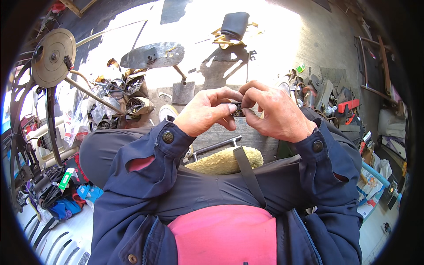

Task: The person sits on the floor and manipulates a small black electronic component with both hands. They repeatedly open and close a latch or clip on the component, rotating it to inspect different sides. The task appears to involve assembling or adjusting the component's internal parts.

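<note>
A small dark piece with brass-coloured specks (pixel 238 110) is pinched between my two hands, above my lap; its exact kind is too small to make out. My left hand (pixel 204 110) grips its left end, thumb on top and fingers curled beneath. On the other end, my right hand (pixel 276 111) closes with thumb and bent fingers, which partly hide the piece. Below the hands, a fuzzy yellow padded roll (pixel 221 162) lies across by my lap, with a dark strap (pixel 248 176) over it and a metal bar (pixel 216 145) just behind.
To the left stands a machine with a round wheel (pixel 54 57) and a metal rod. Open bags of small parts (pixel 134 84) sit near it. A black-seated stool (pixel 235 24) is ahead in bright light. Tools and a red-handled item (pixel 348 106) crowd the right side.
</note>
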A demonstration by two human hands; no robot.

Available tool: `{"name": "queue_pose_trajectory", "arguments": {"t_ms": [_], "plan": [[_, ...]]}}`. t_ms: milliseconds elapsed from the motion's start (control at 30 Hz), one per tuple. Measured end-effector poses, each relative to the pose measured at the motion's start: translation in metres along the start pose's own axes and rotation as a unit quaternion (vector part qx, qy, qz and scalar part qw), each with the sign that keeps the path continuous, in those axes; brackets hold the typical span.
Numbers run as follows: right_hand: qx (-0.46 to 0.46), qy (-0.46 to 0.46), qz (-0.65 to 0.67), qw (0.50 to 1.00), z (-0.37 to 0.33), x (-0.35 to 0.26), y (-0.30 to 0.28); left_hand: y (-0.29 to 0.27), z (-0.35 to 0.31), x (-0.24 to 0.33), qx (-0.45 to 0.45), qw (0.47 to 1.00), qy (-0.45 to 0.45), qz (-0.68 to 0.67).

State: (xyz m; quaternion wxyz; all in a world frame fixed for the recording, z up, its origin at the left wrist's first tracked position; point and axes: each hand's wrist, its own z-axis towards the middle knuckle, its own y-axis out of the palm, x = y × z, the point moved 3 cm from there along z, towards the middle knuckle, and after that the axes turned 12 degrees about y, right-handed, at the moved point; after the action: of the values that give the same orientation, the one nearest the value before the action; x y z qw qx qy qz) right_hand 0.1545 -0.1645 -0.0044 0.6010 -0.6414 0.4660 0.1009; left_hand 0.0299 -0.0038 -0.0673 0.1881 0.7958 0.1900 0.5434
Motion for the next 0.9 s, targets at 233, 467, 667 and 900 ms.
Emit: {"name": "queue_pose_trajectory", "arguments": {"t_ms": [233,467,667,900], "plan": [[0.000,-0.003,-0.011,1.000,0.000,-0.001,0.000,0.002,-0.001,0.001,0.016,1.000,0.003,-0.005],[-0.018,0.069,0.104,0.992,0.002,0.000,0.000,0.001,0.001,0.004,0.008,1.000,0.005,0.000],[-0.036,0.215,0.278,0.935,0.005,0.011,0.006,0.004,0.001,0.009,0.040,0.999,0.021,0.002],[-0.116,0.275,0.419,0.857,0.004,0.019,0.011,0.007,0.000,0.014,0.042,0.998,0.043,0.006]]}}
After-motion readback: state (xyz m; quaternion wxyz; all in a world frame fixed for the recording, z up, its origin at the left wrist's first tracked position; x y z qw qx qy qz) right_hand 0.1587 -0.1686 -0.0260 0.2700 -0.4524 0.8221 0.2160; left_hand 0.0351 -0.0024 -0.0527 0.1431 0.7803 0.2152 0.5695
